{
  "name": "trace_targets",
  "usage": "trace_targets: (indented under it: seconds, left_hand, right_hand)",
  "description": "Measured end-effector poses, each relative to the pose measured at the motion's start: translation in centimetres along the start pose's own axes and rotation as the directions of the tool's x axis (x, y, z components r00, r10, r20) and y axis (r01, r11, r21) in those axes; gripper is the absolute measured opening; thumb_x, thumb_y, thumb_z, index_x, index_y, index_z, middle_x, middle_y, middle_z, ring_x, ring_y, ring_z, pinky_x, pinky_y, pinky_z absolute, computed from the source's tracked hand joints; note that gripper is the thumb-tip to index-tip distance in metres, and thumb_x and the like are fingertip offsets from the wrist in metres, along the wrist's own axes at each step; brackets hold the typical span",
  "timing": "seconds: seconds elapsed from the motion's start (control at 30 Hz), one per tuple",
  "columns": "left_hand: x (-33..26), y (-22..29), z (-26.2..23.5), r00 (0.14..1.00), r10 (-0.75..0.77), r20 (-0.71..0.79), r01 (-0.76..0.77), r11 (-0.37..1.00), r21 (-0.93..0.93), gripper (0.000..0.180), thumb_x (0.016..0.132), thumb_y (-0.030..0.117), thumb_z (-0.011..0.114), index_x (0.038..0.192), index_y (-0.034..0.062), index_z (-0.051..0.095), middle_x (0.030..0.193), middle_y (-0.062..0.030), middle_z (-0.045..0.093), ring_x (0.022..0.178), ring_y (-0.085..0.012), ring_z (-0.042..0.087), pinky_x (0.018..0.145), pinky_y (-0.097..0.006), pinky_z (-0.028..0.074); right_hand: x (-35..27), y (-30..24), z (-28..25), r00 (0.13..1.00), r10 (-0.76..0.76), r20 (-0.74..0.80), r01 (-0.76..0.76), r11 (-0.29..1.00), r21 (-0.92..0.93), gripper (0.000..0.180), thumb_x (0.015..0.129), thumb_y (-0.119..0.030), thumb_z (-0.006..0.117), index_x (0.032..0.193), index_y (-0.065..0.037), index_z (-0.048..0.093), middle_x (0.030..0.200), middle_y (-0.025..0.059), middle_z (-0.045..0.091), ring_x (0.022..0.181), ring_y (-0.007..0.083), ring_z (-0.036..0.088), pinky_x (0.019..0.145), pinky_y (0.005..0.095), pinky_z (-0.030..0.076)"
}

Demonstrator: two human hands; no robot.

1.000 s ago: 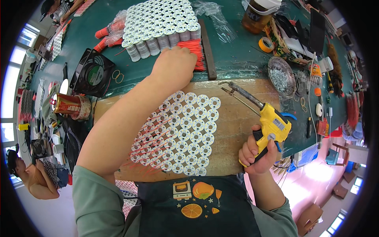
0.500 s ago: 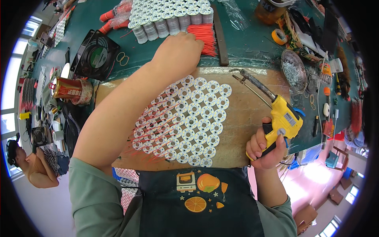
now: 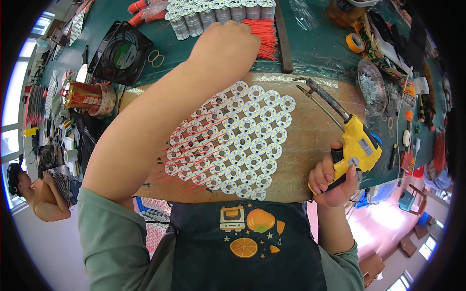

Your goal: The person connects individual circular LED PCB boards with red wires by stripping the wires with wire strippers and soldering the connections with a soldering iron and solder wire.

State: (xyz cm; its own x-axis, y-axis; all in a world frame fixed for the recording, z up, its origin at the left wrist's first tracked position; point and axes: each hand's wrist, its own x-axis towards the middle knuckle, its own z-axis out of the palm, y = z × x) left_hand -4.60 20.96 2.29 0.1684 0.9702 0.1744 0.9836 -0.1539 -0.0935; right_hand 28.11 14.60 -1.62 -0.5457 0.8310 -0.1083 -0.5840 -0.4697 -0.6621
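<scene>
My left hand reaches across to a bundle of red wires, its fingers curled at the bundle's left side and their tips hidden. In my right hand is a yellow soldering gun, gripped by its handle, its metal tip and thin feed tube pointing up and left. Between my arms, a sheet of round white LED boards lies on a brown work board. Thin red wires lie across the boards on its left side, partly behind my left forearm.
Stacks of round boards stand behind the wires, beside a dark metal bar. A black fan and a red-gold can are on the left. At right sit a metal dish and orange tape. Another person is far left.
The whole scene has shifted a little right and mostly upward in view. My left hand stays at the red wires, and my right hand still holds the soldering gun in much the same pose.
</scene>
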Motion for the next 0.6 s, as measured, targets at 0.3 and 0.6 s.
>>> trace_targets:
  seconds: [0.3, 0.6]
  left_hand:
    - [-4.8, -0.2, -1.1, 0.988, -0.063, -0.140, 0.032, 0.976, -0.213, 0.010, 0.088, 0.010, 0.063, 0.096, 0.0047, 0.067, 0.092, -0.0106, 0.060, 0.092, -0.0315, 0.060, 0.081, -0.042, 0.050]
    - [-8.9, 1.1, -0.8, 0.978, -0.185, -0.095, 0.141, 0.925, -0.354, 0.012, 0.088, 0.011, 0.064, 0.097, 0.0051, 0.069, 0.092, -0.0115, 0.063, 0.092, -0.0319, 0.062, 0.081, -0.042, 0.050]
  right_hand:
    - [-0.2, 0.2, 0.0, 1.000, -0.014, 0.017, 0.015, 0.997, -0.071, 0.064, 0.097, -0.047, 0.055, 0.137, -0.001, 0.038, 0.066, 0.0007, 0.045, 0.046, 0.0105, 0.043, 0.041, 0.0271, 0.040]
    - [-0.5, 0.1, 0.4, 0.999, 0.035, 0.021, -0.030, 0.979, -0.202, 0.070, 0.091, -0.050, 0.064, 0.135, -0.001, 0.039, 0.066, 0.0003, 0.045, 0.047, 0.0113, 0.045, 0.043, 0.0276, 0.041]
